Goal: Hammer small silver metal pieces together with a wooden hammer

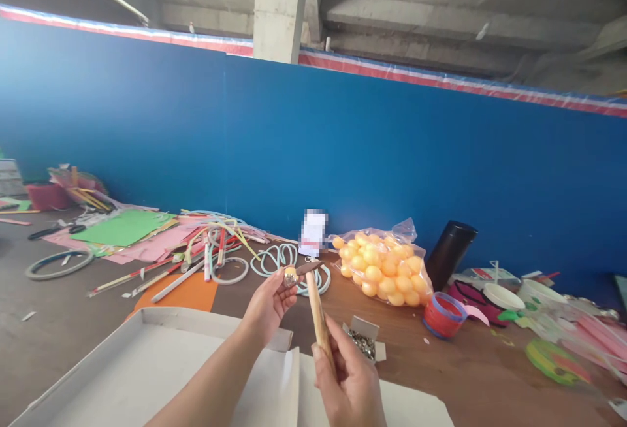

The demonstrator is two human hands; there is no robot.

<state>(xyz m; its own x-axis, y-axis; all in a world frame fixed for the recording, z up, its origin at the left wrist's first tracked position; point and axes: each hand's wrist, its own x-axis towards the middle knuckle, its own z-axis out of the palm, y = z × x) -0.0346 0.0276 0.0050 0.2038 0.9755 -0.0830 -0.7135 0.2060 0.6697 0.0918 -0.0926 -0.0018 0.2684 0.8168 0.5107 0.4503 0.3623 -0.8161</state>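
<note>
A hammer (317, 309) with a pale wooden handle and a dark metal head is held up in the middle of the view, its handle slanting down to the right. My right hand (350, 375) is closed around the lower handle. At the other end, my left hand (269, 306) has its thumb and fingers at the shiny, round striking face of the head. A small yellowish patch shows there, too small to make out. Beside my right hand stands a small open carton (363, 342) of shiny metal bits. Below my hands lies a shallow white cardboard box (147, 355).
Behind the hammer are a clear bag of orange balls (379, 267), coiled pale tubing (279, 260) and a propped-up white card (313, 234). A black cylinder (450, 254) leans at the blue partition (392, 153). Coloured paper (125, 228) and sticks cover the left.
</note>
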